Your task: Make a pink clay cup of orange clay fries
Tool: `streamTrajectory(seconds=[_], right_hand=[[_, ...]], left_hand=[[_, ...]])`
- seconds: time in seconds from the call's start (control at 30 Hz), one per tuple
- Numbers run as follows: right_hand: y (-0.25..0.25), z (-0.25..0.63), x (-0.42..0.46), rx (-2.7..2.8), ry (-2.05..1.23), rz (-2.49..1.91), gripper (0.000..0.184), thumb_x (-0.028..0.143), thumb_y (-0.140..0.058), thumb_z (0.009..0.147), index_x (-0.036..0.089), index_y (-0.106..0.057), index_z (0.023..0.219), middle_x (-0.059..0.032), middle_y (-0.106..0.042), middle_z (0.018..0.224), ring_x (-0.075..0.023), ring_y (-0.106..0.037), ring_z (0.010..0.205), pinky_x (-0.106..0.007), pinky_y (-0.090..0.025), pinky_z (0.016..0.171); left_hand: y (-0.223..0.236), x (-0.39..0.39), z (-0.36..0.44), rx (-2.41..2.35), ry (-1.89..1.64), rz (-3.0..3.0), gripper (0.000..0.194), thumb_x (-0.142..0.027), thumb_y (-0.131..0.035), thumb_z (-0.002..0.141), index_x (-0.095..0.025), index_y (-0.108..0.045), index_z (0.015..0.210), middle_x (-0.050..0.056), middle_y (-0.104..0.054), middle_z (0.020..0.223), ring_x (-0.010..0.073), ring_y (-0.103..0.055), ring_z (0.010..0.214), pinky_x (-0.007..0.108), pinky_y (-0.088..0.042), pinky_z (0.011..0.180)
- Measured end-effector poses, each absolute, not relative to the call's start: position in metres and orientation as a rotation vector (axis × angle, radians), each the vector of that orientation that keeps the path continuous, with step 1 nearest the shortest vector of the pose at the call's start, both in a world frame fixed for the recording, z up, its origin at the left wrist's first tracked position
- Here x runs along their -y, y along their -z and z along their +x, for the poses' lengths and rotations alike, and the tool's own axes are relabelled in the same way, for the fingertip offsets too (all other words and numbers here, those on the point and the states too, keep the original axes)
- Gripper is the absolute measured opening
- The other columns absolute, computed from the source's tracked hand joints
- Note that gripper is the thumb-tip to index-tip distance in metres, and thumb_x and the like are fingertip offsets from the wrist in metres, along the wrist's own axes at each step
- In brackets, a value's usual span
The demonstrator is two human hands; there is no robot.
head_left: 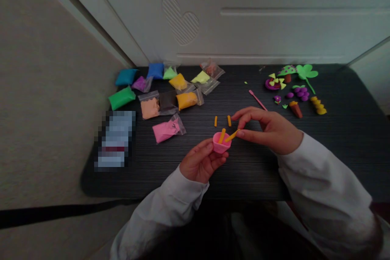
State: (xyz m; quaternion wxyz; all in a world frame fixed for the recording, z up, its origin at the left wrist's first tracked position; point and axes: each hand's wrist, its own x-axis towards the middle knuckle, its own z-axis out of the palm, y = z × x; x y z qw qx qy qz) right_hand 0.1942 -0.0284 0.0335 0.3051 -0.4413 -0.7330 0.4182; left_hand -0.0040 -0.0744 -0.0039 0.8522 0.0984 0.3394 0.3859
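My left hand (202,160) holds a small pink clay cup (219,147) between thumb and fingers, above the dark table. One yellow clay stick (222,135) stands inside the cup. A second yellow clay stick (232,135) slants over its right rim, with the outer end at the thumb and fingertips of my right hand (268,130). Just beyond the cup, two more short yellow sticks lie apart on the table: a left piece (215,121) and a right piece (229,120), the latter close to my right index finger.
Bags of coloured clay, among them a pink bag (166,130) and a green bag (122,98), cover the table's left side. A pink tool (257,100) lies beyond my right hand. Finished clay figures, including a green flower (307,72), sit back right. A blurred-out rectangle (117,138) is far left.
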Motion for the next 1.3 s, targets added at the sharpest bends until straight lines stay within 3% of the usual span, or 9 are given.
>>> streamTrajectory(seconds=[1.1, 1.3], right_hand=[[-0.029, 0.185, 0.03, 1.992, -1.084, -1.072, 0.012, 0.03, -0.06, 0.073, 0.019, -0.059, 0.08, -0.0038, -0.062, 0.092, -0.0157, -0.057, 0.092, -0.032, -0.042, 0.086], [-0.028, 0.182, 0.033, 1.931, -1.094, -1.069, 0.013, 0.029, -0.06, 0.073, 0.019, -0.058, 0.081, -0.0039, -0.062, 0.089, -0.0166, -0.057, 0.092, -0.034, -0.043, 0.086]], left_hand=[[0.008, 0.075, -0.004, -0.654, -0.764, 0.227, 0.018, -0.016, -0.046, 0.081, -0.011, -0.058, 0.095, 0.008, -0.069, 0.081, 0.0123, -0.065, 0.068, 0.019, -0.053, 0.063], [0.008, 0.075, -0.006, -0.656, -0.774, 0.22, 0.02, -0.017, -0.048, 0.081, -0.012, -0.056, 0.099, 0.008, -0.068, 0.087, 0.0123, -0.066, 0.073, 0.02, -0.052, 0.069]])
